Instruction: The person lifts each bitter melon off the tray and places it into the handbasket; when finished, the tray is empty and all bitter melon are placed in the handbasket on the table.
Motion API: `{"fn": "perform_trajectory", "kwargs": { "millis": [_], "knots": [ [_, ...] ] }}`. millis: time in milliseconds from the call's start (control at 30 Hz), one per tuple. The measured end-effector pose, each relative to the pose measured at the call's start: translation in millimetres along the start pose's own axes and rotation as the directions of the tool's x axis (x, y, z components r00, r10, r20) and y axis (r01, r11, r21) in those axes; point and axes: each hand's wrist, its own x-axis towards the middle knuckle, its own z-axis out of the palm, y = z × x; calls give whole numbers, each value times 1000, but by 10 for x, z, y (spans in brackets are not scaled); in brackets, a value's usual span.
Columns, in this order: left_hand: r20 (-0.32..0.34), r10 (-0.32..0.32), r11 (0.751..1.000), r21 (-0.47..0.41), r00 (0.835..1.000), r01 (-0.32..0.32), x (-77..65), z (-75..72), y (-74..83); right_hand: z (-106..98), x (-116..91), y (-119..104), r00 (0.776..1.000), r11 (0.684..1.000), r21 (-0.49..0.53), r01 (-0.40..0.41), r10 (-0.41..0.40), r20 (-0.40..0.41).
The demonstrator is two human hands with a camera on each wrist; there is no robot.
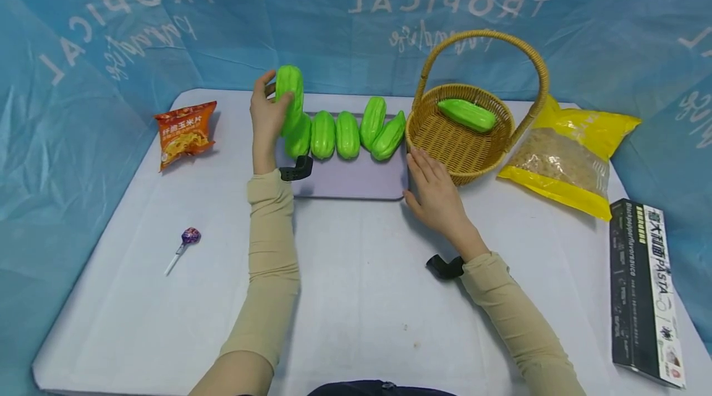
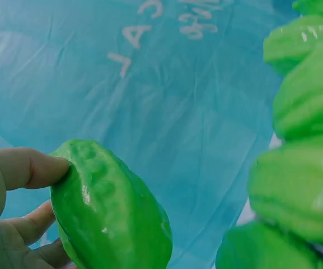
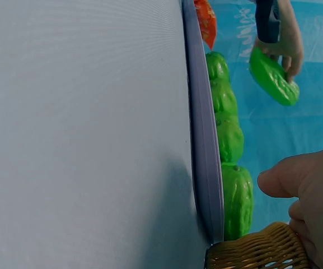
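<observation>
My left hand [image 1: 268,110] pinches a green bitter melon [image 1: 290,90], holding it upright above the left end of a light purple tray [image 1: 356,185]. In the left wrist view, the thumb presses on the bumpy end of this bitter melon [image 2: 113,207], with other fingers behind it. Several more bitter melons [image 1: 347,135] lie on the tray in a row, the right two leaning together. My right hand [image 1: 436,198] rests its fingers on the near left rim of a wicker basket [image 1: 473,158], thumb apart. Inside the basket lies one bitter melon [image 1: 467,114].
The basket's tall handle [image 1: 483,33] arches above it. On the right are a yellow bag [image 1: 573,155] and a black and white pasta box [image 1: 645,291]. An orange snack bag [image 1: 186,133] and a lollipop [image 1: 190,236] lie on the left. A blue curtain [image 1: 317,19] hangs behind.
</observation>
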Motion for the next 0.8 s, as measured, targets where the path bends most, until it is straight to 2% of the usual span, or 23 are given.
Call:
{"fn": "perform_trajectory", "kwargs": {
  "millis": [233, 433, 567, 667, 800],
  "knots": [
    [107, 53, 998, -24, 993, -51, -103, 235, 151, 8, 3, 2, 1000, 1000, -4, 1, -1, 12],
    [240, 96, 993, -90, 966, -76, -234, 511, 329, -7, 6, -2, 1000, 1000, -16, 15, -15, -4],
    [349, 127, 989, -114, 928, -92, -319, 702, 452, -16, 5, -7, 1000, 1000, -10, 14, -14, -6],
    [434, 161, 987, -90, 886, -135, -367, 842, 560, -16, 4, -6, 1000, 1000, -7, 10, -10, -10],
    [516, 222, 972, -45, 828, -232, -392, 1023, 707, -13, 3, -5, 1000, 1000, -1, 4, -4, -6]
  ]
}}
